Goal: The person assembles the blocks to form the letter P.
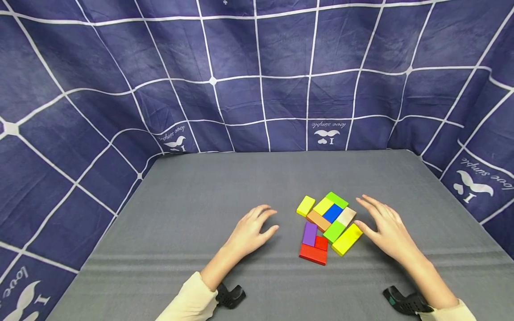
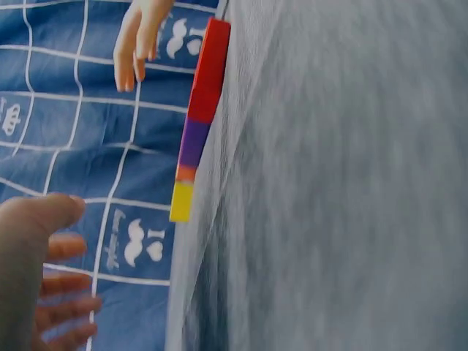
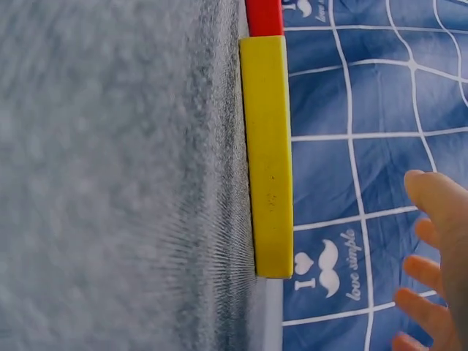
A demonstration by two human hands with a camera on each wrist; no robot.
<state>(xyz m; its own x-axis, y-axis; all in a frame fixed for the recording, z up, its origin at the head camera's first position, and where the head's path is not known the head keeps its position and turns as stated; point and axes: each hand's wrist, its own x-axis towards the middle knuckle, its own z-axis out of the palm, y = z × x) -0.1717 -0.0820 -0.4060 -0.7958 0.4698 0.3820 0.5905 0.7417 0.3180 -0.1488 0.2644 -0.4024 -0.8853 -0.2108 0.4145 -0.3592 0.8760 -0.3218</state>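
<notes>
Several coloured wooden blocks lie in a cluster on the grey table. A blue block (image 1: pixel 333 213) is surrounded by a yellow block (image 1: pixel 323 206), an orange block (image 1: pixel 319 220), a beige block (image 1: pixel 346 216) and two green ones. Nearer the front, a purple block (image 1: pixel 309 234) and a small red block (image 1: pixel 321 243) stand against a longer red block (image 1: pixel 313 254). A small yellow block (image 1: pixel 306 206) sits at the upper left. To the cluster's left hovers my left hand (image 1: pixel 250 229), fingers relaxed, holding nothing. My right hand (image 1: pixel 387 229), also empty, has its thumb close beside the long yellow block (image 1: pixel 347 240).
The grey cloth-covered table (image 1: pixel 192 196) has soft folds across its front part. A blue curtain (image 1: pixel 241 53) with white grid lines hangs behind it and along both sides. Each wrist wears a black strap mount, the left mount (image 1: pixel 232 297) and the right mount (image 1: pixel 405 302).
</notes>
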